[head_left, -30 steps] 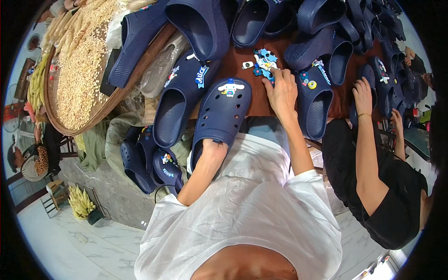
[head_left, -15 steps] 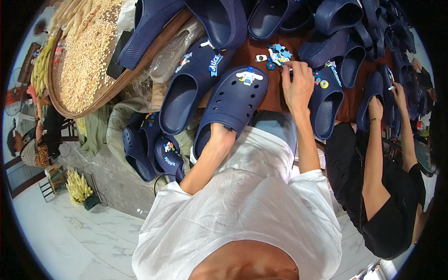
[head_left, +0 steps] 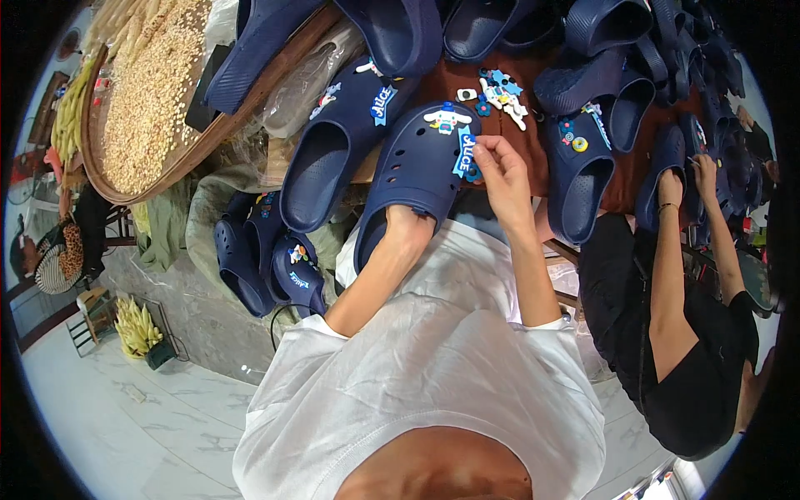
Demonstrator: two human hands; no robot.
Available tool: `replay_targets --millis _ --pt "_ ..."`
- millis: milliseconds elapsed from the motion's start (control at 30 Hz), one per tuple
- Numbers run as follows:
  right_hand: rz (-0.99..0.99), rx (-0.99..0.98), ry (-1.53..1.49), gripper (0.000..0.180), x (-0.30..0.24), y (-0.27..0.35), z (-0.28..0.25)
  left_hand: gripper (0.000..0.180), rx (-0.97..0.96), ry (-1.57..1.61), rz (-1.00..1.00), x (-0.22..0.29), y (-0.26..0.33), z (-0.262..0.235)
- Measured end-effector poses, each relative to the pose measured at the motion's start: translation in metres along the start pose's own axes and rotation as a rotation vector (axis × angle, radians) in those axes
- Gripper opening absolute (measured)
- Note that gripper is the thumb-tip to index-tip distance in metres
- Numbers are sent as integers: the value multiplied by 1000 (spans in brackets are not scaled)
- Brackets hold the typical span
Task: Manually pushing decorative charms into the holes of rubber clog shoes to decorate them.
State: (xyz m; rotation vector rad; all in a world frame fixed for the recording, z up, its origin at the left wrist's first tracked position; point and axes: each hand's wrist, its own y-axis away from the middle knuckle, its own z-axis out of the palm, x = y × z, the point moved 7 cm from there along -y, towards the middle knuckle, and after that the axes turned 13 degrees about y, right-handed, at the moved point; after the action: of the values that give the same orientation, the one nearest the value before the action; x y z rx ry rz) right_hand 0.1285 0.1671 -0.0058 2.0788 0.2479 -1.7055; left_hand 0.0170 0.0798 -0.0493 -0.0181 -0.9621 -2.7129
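A navy clog [head_left: 414, 162] with round holes lies toe away from me, and my left hand [head_left: 410, 227] reaches into its opening, holding it from within; those fingers are hidden. A white character charm [head_left: 447, 121] sits near its toe. My right hand [head_left: 506, 177] is closed in a pinch on a blue lettered shoe charm [head_left: 467, 157] at the clog's right side. Beyond that hand, loose charms [head_left: 502, 98] in white, blue and black lie on the brown tabletop [head_left: 527, 143]. Decorated navy clogs stand on either side, the left clog [head_left: 321, 162] and the right clog [head_left: 581, 167].
More navy clogs [head_left: 387, 37] crowd the table's far side. At upper left, a round tray [head_left: 133, 196] holds pale kernels. Several decorated clogs [head_left: 271, 250] sit lower at left. To the right, a co-worker's hands [head_left: 672, 187] handle another clog.
My right hand has moved from the loose charms toward me and left, bringing a blue lettered charm to the clog. The left hand stays inside the clog, which has shifted slightly.
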Motion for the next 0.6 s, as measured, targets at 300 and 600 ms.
replay_targets --millis 300,600 --pt "-206 169 206 18 4 -19 -17 41 -1 15 -26 -8 -4 3" --pt "-377 435 476 16 1 -29 -44 41 -9 25 -28 -8 -10 4"
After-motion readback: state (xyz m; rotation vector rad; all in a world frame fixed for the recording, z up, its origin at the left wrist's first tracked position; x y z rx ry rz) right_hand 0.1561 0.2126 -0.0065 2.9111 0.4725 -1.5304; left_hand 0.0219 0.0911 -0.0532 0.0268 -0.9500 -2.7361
